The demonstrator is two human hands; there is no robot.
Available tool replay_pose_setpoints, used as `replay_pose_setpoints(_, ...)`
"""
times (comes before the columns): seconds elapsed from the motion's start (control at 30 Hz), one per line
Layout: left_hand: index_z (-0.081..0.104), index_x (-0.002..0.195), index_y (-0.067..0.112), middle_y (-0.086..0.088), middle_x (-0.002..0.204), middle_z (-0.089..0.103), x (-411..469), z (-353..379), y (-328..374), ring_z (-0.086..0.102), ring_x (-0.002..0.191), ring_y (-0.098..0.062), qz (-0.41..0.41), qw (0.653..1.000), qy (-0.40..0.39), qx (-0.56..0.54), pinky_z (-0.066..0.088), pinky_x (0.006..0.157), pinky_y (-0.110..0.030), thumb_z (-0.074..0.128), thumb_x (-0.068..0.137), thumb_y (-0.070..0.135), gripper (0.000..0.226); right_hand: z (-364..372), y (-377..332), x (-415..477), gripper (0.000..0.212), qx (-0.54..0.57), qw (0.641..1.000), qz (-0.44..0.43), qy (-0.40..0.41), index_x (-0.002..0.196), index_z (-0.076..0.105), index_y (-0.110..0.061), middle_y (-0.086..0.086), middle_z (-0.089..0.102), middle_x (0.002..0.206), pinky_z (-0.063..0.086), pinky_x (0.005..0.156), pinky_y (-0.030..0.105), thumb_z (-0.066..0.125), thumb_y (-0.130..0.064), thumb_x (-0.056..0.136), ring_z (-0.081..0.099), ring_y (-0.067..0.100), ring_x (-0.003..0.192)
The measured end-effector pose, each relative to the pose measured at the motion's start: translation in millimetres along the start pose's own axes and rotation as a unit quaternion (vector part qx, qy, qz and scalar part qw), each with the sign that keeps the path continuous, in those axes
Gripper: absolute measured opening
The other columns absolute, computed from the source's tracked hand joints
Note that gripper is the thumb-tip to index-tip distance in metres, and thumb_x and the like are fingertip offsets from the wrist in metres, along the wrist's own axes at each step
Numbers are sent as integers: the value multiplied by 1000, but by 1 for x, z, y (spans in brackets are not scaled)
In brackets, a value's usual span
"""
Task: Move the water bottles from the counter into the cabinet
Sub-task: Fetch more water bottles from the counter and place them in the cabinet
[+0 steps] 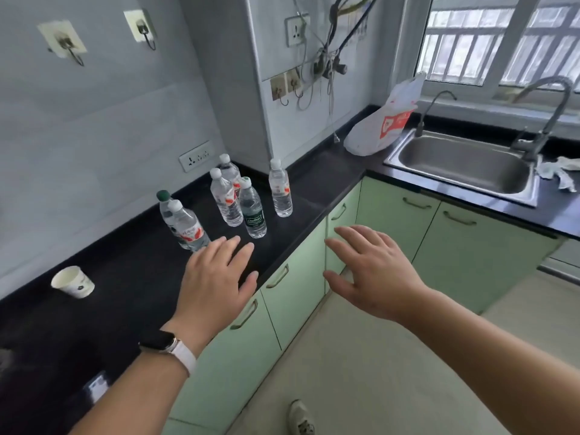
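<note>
Several clear water bottles stand upright on the black counter [131, 277]. A lone red-labelled bottle [280, 189] is farthest right, a green-labelled bottle [253, 211] stands in front of two red-labelled ones [224, 199], and a pair [185, 224] stands at the left. My left hand [216, 284], with a watch on its wrist, hovers open over the counter edge just short of the bottles. My right hand [370, 271] is open in the air in front of the green cabinet doors [298, 287], which are all closed.
A paper cup [73, 281] lies tipped on the counter at the left. A white plastic bag [383, 120] sits in the corner beside the steel sink [464, 164] with its faucets. Crumpled paper [558, 174] lies right of the sink. Cables hang on the wall.
</note>
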State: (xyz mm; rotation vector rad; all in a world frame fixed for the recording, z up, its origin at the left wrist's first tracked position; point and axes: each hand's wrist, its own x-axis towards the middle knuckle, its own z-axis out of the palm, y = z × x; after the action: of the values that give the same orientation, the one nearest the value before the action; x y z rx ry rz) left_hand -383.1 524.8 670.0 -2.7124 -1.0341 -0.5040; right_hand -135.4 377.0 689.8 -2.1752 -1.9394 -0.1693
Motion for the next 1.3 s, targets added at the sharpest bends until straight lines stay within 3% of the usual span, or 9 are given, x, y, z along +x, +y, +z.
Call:
replay_pose_setpoints(0.3,66,129,12,-15,129,66,65,62,-75,59,122,-37,-10,1000,13,-16,48,98,-54,52,90,45,53,37,-13,127,59,-12,999,-35,-3,133,57,-20,3,55,137,40,103,46,42,-58,91,49,30,127)
replay_pose_setpoints(0.5,67,128,12,-14,129,66,63,90,-123,61,120,-34,-100,994,-26,-35,52,94,-51,47,91,48,56,72,-29,181,60,24,998,-46,-24,131,58,-20,2,57,133,44,100,47,41,-59,89,52,30,124)
replay_pose_setpoints(0.67,62,130,11,-8,127,64,59,119,-147,60,116,-30,-216,970,-52,-97,54,90,-46,45,91,51,59,105,-29,216,60,49,996,-51,-50,134,53,-24,-2,53,136,41,102,46,42,-61,88,48,27,127)
replay_pose_setpoints(0.8,56,132,12,-5,125,63,62,140,-155,59,115,-28,-354,920,-20,-168,52,90,-45,64,91,39,50,133,-23,244,61,70,993,-45,-87,141,45,-25,-4,45,143,37,105,43,50,-59,90,39,23,133)
replay_pose_setpoints(0.97,42,144,13,-5,139,57,83,162,-164,54,127,-28,-506,830,2,-234,50,96,-46,67,91,46,67,168,-10,287,70,132,981,-2,-140,147,34,-23,-2,42,147,34,108,39,53,-58,90,36,22,136)
replay_pose_setpoints(1.1,39,142,25,5,134,59,100,180,-169,58,122,-19,-551,782,18,-292,53,94,-44,73,87,45,69,191,-1,321,83,211,958,40,-189,150,27,-22,-1,43,147,38,104,37,62,-58,85,41,21,134)
replay_pose_setpoints(1.23,39,142,27,8,128,60,116,192,-173,61,114,-15,-606,729,37,-317,48,89,-31,80,84,31,72,215,6,344,89,314,922,45,-222,146,30,-24,-4,49,141,47,97,37,76,-51,75,50,17,126)
replay_pose_setpoints(1.3,36,144,28,8,127,62,120,197,-171,63,111,-15,-631,705,49,-322,51,91,-33,82,82,31,77,226,11,354,91,340,909,35,-239,146,30,-24,-5,49,140,46,97,33,80,-47,73,51,15,124)
